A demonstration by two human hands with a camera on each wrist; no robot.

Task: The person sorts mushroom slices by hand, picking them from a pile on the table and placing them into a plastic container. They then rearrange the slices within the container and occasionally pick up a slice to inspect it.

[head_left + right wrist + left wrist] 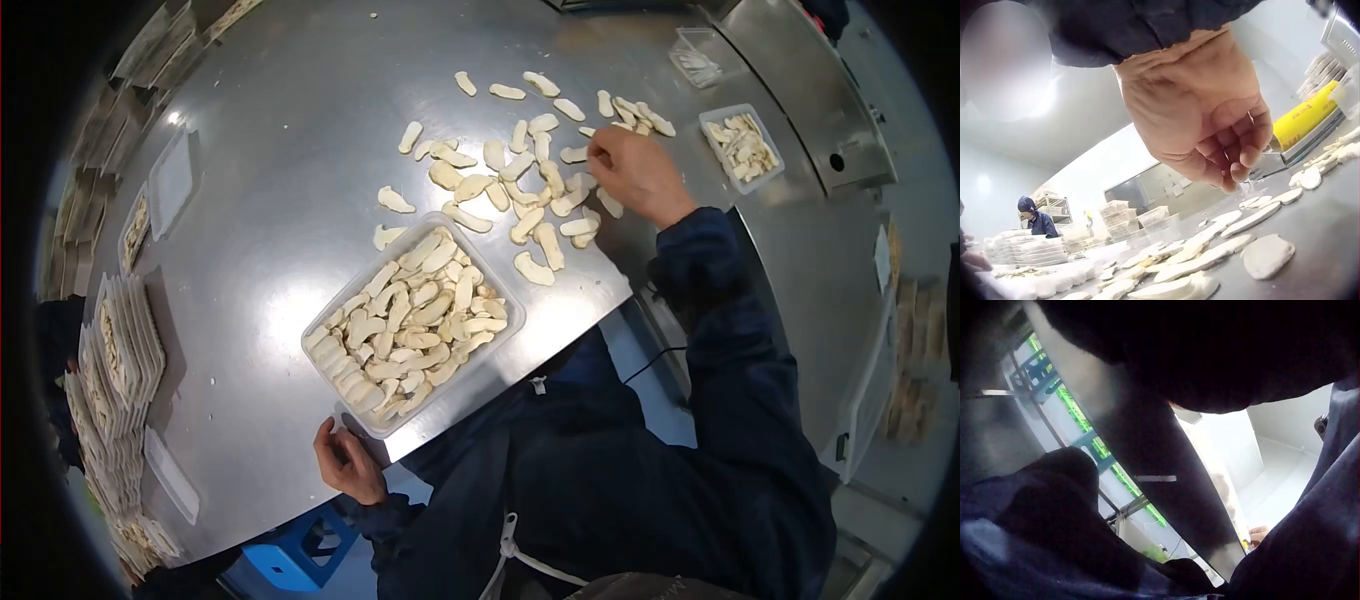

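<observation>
Left hand (347,462): at the near edge of the counter (270,130), just beside the near corner of the clear tray; fingers loosely curled against the metal edge, nothing held; hand itself hidden by dark sleeve in the left wrist view

Clear tray (505,345): rectangular, set askew near the counter's front edge, filled with pale slices (415,320) packed in rows

Right hand (635,172): reaching over the loose slices past the tray, palm down, fingers curled in toward the palm, fingertips (1239,170) hanging just above the counter surface in the right wrist view; whether a slice is pinched cannot be told

Loose slices (530,180): pale, elongated, spread flat over the middle of the counter, beyond the tray and around the right hand; some touching, some apart; seen low and close in the right wrist view (1266,255)

Small tray (775,150): right of the right hand, near the counter's right edge, holding a heap of the same pale pieces

Empty-looking tray (697,58): farther back on the right, clear plastic, contents too small to tell

Stacked trays (115,350): along the left edge of the counter, several filled, standing in leaning piles

Yellow roll (1304,119): in the right wrist view, lying behind the slices at the far right

Other person (1034,215): far in the background of the right wrist view, in dark clothing and cap, beside stacks of trays
</observation>
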